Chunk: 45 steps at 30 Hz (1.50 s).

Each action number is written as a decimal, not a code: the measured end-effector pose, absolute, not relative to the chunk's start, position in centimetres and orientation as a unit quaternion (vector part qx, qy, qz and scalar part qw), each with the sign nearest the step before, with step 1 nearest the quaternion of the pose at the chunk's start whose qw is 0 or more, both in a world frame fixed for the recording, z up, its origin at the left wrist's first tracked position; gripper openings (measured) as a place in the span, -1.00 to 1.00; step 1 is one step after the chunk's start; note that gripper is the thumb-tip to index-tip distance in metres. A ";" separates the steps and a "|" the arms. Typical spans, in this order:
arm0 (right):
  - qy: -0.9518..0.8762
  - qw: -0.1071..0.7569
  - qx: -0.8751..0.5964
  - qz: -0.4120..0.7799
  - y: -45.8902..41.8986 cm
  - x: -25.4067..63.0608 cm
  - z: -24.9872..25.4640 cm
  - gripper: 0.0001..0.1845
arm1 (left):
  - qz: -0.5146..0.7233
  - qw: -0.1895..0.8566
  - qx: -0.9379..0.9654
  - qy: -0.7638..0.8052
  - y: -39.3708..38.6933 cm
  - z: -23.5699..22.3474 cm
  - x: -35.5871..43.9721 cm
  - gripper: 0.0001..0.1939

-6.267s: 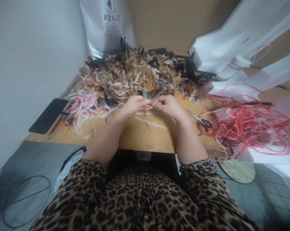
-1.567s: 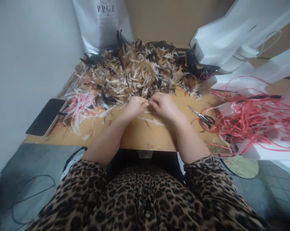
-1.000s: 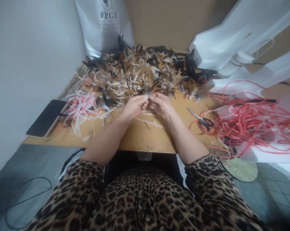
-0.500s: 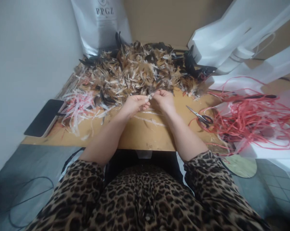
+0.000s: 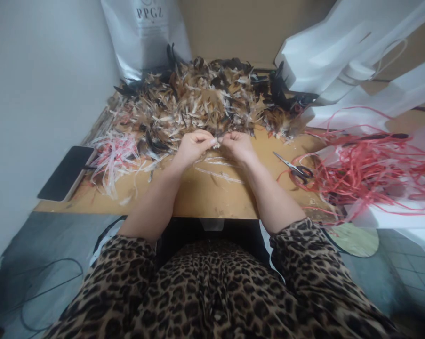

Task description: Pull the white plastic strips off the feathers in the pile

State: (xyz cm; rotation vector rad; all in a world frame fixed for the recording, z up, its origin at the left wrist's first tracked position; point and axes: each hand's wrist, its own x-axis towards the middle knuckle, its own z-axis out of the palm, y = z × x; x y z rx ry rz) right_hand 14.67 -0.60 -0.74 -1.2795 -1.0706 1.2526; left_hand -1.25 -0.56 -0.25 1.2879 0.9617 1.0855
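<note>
My left hand (image 5: 192,149) and my right hand (image 5: 239,146) meet above the table, in front of a heap of brown, black and cream feathers (image 5: 205,101). Both are closed in a pinch, fingertips nearly touching. Between them is a small whitish tuft (image 5: 216,142), which looks like the base of a feather; its exact shape is too small to make out. Just below the hands, thin white strips (image 5: 219,176) lie on the table (image 5: 212,200).
On the right are black-handled scissors (image 5: 297,169) and a tangle of red plastic string (image 5: 371,169). A bundle of white and pink strips (image 5: 115,157) and a phone (image 5: 67,173) lie to the left. Behind the feathers stand a silver-white bag (image 5: 148,42) and white sheeting (image 5: 318,52).
My hands stay pinched together at nearly the same spot, and the left fingers have shifted slightly. The whole view has moved a little.
</note>
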 end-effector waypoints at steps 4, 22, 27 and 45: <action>-0.380 0.500 -0.470 0.620 -0.9 14.6 -0.2 -0.60 | 0.494 0.573 0.545 0.362 -0.4 -1.2 -0.8 -0.81; -0.387 0.438 -0.438 0.683 -0.7 16.2 -0.4 -0.63 | 0.447 0.566 0.605 0.338 -0.6 -1.3 -0.9 -0.64; -0.435 0.405 -0.480 0.645 -0.8 16.4 -0.8 -0.73 | 0.426 0.567 0.611 0.352 -0.8 -1.0 -0.8 -0.68; -0.685 0.220 -0.586 0.372 -1.1 17.8 0.4 -0.88 | 0.334 0.582 0.570 0.474 -0.4 -3.5 0.7 -0.91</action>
